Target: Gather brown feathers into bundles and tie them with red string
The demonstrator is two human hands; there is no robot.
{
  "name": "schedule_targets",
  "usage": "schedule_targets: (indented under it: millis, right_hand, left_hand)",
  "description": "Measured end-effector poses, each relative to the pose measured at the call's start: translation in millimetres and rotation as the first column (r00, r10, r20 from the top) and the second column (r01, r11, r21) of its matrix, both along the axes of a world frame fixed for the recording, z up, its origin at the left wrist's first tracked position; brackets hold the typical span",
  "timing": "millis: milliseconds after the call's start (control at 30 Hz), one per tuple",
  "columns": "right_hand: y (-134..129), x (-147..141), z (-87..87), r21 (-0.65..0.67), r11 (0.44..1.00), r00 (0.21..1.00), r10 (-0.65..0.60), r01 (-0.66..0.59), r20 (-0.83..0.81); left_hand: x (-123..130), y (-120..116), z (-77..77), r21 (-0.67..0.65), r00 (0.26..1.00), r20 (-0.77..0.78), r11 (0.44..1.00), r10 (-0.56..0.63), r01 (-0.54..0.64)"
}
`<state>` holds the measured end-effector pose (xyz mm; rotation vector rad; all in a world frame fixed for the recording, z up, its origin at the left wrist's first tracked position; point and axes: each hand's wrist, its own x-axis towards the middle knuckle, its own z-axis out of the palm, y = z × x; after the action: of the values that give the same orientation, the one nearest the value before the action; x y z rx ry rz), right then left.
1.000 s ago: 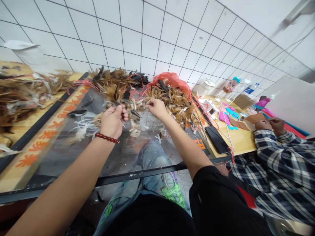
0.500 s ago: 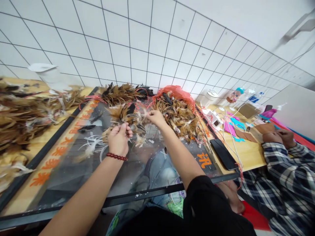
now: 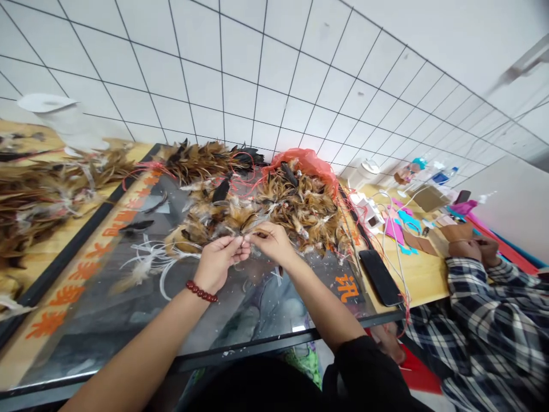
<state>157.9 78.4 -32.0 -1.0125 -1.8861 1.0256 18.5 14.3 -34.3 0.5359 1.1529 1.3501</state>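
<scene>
My left hand (image 3: 218,262), with a dark red bead bracelet (image 3: 201,290) at the wrist, pinches the base of brown feathers (image 3: 237,220) that fan out above its fingertips. Close against it, my right hand (image 3: 274,245) is closed on a thin brown feather (image 3: 259,232), and the fingertips of both hands nearly meet. Exactly where the quills lie between the fingers is hidden. Loose brown feathers (image 3: 199,220) lie just beyond my hands on the glass tabletop (image 3: 141,309). White strips (image 3: 169,257) curl left of my left hand.
A feather heap (image 3: 309,209) spills from a red plastic bag (image 3: 306,157). Feather garlands (image 3: 201,160) lie by the wall and at far left. On the right are a black phone (image 3: 380,277), cables (image 3: 397,252), a white device (image 3: 366,210) and a person in plaid sleeves (image 3: 480,292).
My right hand has come back from the feather heap toward me and to my left hand's fingertips. The left hand has shifted slightly right and nearer. The whole view has turned a little.
</scene>
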Motion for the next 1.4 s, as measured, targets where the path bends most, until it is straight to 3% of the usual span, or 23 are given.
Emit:
schedule_targets:
  millis: [100, 267, 400, 500, 600, 667, 767, 900, 1067, 1200, 1300, 1400]
  right_hand:
    - [-1.3, 3.0, -0.8, -0.009, 1.0, 0.997, 0.021, -0.02, 0.078]
    - [-0.9, 15.4, 0.3, -0.138, 0.984, 0.993, 0.11, -0.116, -0.05]
    - [2.7, 26.0, 2.2, -0.109, 0.971, 0.977, 0.208, -0.213, -0.055]
    - [0.2, 30.6, 8.2, -0.14, 0.946, 0.956, 0.287, -0.293, -0.06]
    - [-8.2, 30.0, 15.8, -0.264, 0.875, 0.913, 0.396, -0.406, -0.093]
    - [-13.8, 27.6, 19.9, -0.246, 0.895, 0.928, 0.369, -0.372, -0.06]
    - [-18.1, 25.1, 24.9, -0.089, 0.96, 0.959, 0.273, -0.265, 0.08]
    - [-16.6, 28.3, 29.9, -0.004, 0.947, 0.923, 0.314, -0.321, 0.221]
    - [-11.7, 34.8, 29.3, 0.017, 0.896, 0.887, 0.437, -0.444, 0.147]
    - [-10.1, 36.9, 27.6, -0.018, 0.859, 0.857, 0.511, -0.511, 0.059]
    - [-11.0, 37.5, 28.3, -0.069, 0.836, 0.838, 0.545, -0.544, -0.006]
    - [-12.3, 38.0, 29.3, -0.094, 0.831, 0.836, 0.548, -0.549, -0.042]
  left_hand:
    - [-0.9, 0.5, -2.2, 0.034, 0.989, -0.143, 0.999, -0.022, 0.027]
    - [-4.1, -0.6, -0.9, 0.061, 0.926, -0.371, 0.993, -0.072, 0.102]
    - [-7.4, -3.7, 0.3, 0.115, 0.837, -0.52, 0.957, -0.17, 0.266]
    - [-7.9, -5.3, -1.9, 0.097, 0.792, -0.575, 0.945, -0.203, 0.313]
    - [-6.3, -6.7, -6.0, 0.069, 0.769, -0.608, 0.952, -0.198, 0.299]
    - [-5.1, -7.7, -8.3, 0.057, 0.76, -0.615, 0.949, -0.21, 0.309]
    - [-4.5, -9.1, -7.6, 0.014, 0.778, -0.552, 0.93, -0.299, 0.368]
    - [-6.0, -11.3, 2.5, -0.021, 0.799, -0.324, 0.848, -0.507, 0.53]
    - [-9.9, -13.5, 12.4, -0.075, 0.81, 0.007, 0.808, -0.586, 0.585]
    - [-14.3, -14.5, 9.6, -0.065, 0.738, 0.263, 0.752, -0.621, 0.656]
    - [-16.0, -15.0, 3.9, -0.039, 0.669, 0.378, 0.711, -0.641, 0.703]
    - [-17.1, -15.2, -1.1, -0.021, 0.646, 0.407, 0.701, -0.645, 0.713]
